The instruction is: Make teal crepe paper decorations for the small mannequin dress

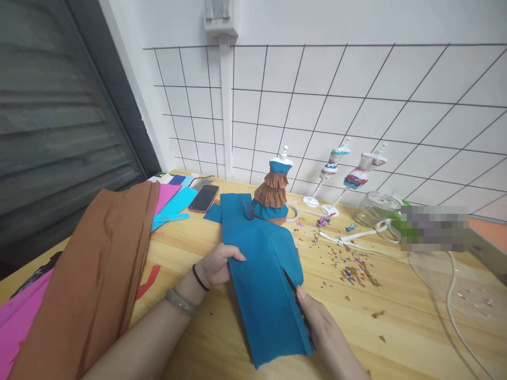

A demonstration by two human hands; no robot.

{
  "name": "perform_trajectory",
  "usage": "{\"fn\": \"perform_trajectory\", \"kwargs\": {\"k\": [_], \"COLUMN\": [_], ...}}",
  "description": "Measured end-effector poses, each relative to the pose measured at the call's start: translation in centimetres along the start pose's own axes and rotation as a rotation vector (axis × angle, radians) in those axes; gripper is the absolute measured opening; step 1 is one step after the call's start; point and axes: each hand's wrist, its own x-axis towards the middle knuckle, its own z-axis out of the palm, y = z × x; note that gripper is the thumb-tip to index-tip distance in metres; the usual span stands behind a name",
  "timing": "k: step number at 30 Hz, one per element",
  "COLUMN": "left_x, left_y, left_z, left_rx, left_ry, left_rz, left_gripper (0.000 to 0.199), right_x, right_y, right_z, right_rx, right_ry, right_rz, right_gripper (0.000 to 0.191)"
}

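A long sheet of blue paper (259, 279) lies across the middle, slanting towards me. Its left edge is pinched in my left hand (222, 264), thumb on top; a black band and a pale bangle circle that wrist. My right hand (320, 319) is closed around dark scissors (293, 287) at the paper's right side, and the blades sit in a slit there. Most of the scissors' handle is hidden by my fingers. Just behind the paper stands a small mannequin (273, 190) in a tiered blue and brown paper dress.
Brown paper (91, 264) covers the left side, with pink and light blue sheets near it. A phone (204, 198) lies behind. Two white mannequins (328, 169), a glass jar (378, 208), a cable and paper scraps (354, 274) are at the right.
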Motion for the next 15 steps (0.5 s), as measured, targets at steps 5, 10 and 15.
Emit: {"fn": "perform_trajectory", "kwargs": {"k": [5,10,15], "left_x": [-0.01,-0.06,0.00], "left_y": [-0.04,-0.03,-0.07], "left_z": [-0.01,0.02,-0.05], "left_rx": [-0.003,-0.009,-0.009], "left_ry": [-0.008,-0.029,-0.021], "left_rz": [0.013,0.011,0.013], "left_gripper": [0.039,0.039,0.040], "right_x": [0.00,0.16,0.21], "right_y": [-0.22,-0.25,-0.09], "right_z": [0.02,0.07,-0.01], "right_rx": [-0.028,-0.031,-0.043], "right_ry": [0.010,0.014,0.014], "right_rz": [-0.034,-0.027,-0.041], "right_gripper": [0.046,0.049,0.049]}}
